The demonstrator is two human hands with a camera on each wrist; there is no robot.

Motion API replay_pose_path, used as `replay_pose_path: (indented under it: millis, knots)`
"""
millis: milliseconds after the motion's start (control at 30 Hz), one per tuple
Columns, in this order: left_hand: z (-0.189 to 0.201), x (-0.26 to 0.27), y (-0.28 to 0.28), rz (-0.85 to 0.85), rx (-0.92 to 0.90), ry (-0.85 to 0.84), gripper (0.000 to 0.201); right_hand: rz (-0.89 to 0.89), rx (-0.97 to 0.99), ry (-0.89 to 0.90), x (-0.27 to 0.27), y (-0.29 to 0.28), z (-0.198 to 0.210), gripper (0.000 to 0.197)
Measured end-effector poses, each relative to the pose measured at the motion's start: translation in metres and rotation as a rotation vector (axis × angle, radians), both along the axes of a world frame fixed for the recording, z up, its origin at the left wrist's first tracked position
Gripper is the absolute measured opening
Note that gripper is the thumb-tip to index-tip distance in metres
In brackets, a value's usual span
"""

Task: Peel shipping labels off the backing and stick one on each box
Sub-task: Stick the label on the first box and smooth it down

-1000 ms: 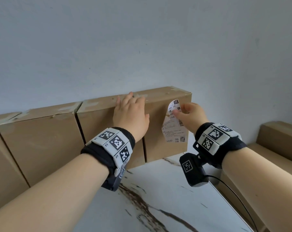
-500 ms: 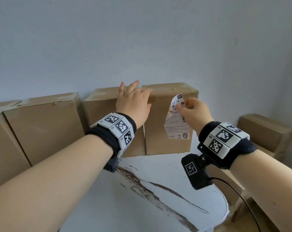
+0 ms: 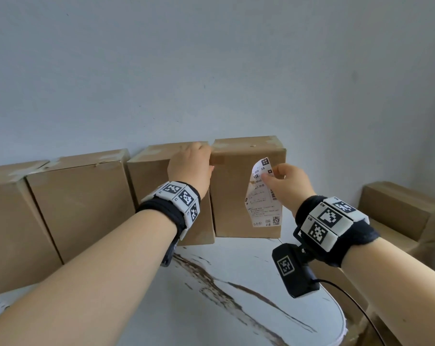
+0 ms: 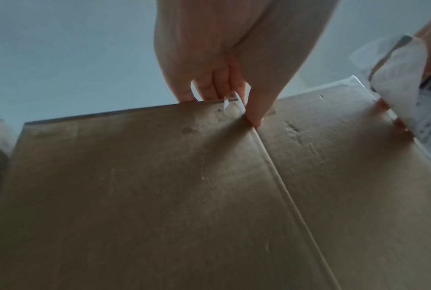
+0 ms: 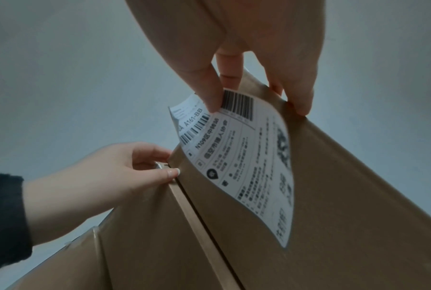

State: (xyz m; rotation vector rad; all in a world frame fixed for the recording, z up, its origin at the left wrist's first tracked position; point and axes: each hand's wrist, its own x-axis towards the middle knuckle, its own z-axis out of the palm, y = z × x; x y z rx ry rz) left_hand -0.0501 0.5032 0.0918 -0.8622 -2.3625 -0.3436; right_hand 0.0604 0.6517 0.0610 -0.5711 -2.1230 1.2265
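Shipping label (image 3: 262, 199), its lower part stuck to the rightmost box (image 3: 232, 196), curls off at the top where the right hand (image 3: 287, 182) pinches it. Just left, the left hand (image 3: 190, 168) grips the neighbouring box (image 3: 151, 176) over its top corner, on the marble counter (image 3: 211, 295).

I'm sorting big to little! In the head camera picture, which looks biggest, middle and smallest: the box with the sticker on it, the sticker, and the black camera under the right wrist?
1. The box, clearly biggest.
2. The sticker.
3. The black camera, similar to the sticker, and nearer, so unsure.
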Motion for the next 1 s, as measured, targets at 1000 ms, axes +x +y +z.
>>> replay_pose_path:
  millis: [1000]
  knots:
    - [0.009, 0.052, 0.01, -0.185, 0.117, -0.154, 0.036, -0.081, -0.079, 0.072, 0.039, -0.005, 0.008, 0.015]
